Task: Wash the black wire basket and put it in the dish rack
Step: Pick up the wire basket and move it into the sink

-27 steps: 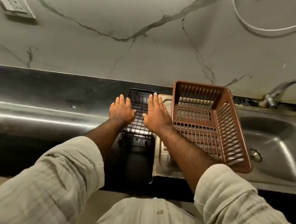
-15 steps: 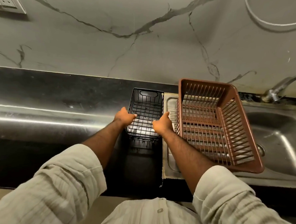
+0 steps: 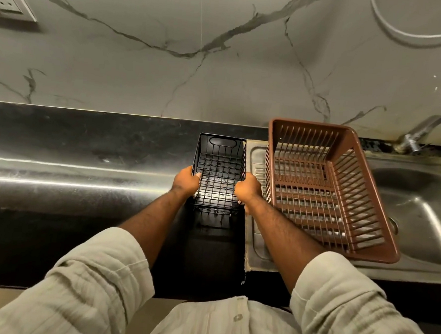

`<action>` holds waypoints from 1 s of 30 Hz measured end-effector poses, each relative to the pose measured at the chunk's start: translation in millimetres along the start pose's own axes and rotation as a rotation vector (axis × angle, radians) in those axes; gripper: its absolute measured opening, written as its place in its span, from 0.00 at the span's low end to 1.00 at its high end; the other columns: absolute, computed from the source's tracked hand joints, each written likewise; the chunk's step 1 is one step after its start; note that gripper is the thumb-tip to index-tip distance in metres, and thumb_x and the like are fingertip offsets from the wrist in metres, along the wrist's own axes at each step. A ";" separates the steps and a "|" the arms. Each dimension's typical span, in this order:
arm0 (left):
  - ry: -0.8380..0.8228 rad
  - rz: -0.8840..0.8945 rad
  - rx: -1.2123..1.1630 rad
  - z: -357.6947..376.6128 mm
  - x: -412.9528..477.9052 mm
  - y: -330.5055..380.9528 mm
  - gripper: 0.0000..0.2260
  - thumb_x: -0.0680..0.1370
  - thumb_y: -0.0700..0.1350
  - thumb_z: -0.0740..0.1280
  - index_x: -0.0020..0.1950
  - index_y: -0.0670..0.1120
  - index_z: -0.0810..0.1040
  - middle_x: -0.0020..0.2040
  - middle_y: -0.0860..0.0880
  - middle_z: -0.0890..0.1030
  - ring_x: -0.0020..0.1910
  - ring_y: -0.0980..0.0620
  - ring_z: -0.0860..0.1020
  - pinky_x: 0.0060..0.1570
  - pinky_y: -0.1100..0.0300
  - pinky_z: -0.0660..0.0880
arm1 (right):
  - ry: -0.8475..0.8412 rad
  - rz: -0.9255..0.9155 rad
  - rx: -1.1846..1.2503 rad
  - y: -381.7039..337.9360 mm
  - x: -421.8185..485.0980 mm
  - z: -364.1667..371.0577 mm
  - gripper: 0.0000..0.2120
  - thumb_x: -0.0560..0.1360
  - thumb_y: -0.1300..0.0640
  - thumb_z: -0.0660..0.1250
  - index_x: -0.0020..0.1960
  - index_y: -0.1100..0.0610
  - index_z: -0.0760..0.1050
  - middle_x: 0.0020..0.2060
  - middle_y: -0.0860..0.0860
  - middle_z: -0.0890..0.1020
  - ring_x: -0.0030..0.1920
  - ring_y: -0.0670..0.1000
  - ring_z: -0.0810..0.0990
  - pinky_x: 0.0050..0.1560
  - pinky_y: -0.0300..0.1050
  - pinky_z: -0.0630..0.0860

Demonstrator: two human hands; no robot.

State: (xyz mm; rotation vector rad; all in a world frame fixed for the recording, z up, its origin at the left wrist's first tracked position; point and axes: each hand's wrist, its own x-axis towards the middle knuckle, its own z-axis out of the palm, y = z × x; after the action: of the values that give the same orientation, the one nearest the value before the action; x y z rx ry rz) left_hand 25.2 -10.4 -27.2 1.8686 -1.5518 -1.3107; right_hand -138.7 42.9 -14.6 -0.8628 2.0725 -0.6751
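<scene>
Now: I hold the black wire basket point(image 3: 220, 154) with both hands, one on each long side.
Left hand: my left hand point(image 3: 186, 181) grips the left side. Its fingers point(image 3: 193, 175) are curled round the wires.
Right hand: my right hand point(image 3: 247, 190) grips the right side the same way, with its fingers curled round the wires too.
Why two hands: I think a hand on each side holds the basket level, so it will not tip when I carry it.
Where the basket is: it is open side up, low over the dark counter point(image 3: 85, 158), just beside the left edge of the sink point(image 3: 428, 213). I cannot tell if it touches the counter.
Dish rack: the brown dish rack point(image 3: 344, 146) stands on the flat part of the sink, just to the right of the basket. I think it stands there so drips can run into the sink.
Tap: the tap point(image 3: 420, 130) is at the far right, above the sink bowl. I see no water running.
How far: I think the washing has not begun, as the basket is not under the tap.
Next: the rack is between the basket and the bowl, so I think I must lift the basket over it.
Watch out: thin wet wires may slip.
</scene>
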 end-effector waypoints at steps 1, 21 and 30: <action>0.004 0.004 -0.029 -1.4 -1.1 1.3 0.14 0.84 0.43 0.61 0.68 0.41 0.75 0.63 0.42 0.80 0.63 0.42 0.76 0.66 0.45 0.73 | -0.007 -0.004 0.002 -1.4 -0.4 -1.7 0.27 0.79 0.70 0.55 0.77 0.58 0.64 0.72 0.57 0.72 0.62 0.58 0.78 0.45 0.44 0.77; -0.165 0.055 -0.581 -1.9 -77.7 86.9 0.09 0.85 0.49 0.58 0.51 0.53 0.77 0.33 0.54 0.74 0.33 0.55 0.70 0.31 0.59 0.65 | 0.144 -0.234 0.054 -11.4 -56.7 -109.4 0.15 0.84 0.60 0.58 0.70 0.59 0.68 0.53 0.54 0.79 0.44 0.52 0.81 0.48 0.58 0.84; -0.344 0.335 -0.575 59.5 -147.7 140.9 0.12 0.85 0.47 0.59 0.67 0.46 0.73 0.44 0.54 0.85 0.40 0.57 0.83 0.39 0.61 0.79 | 0.355 -0.303 0.101 41.8 -60.3 -194.4 0.20 0.85 0.53 0.58 0.75 0.56 0.67 0.62 0.55 0.79 0.42 0.43 0.78 0.34 0.36 0.73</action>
State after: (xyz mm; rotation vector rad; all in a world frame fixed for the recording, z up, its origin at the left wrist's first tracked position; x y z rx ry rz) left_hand -96.1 94.9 112.1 1.0297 -1.3582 -1.7370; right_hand -282.9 147.9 92.0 -1.0719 2.2115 -1.1572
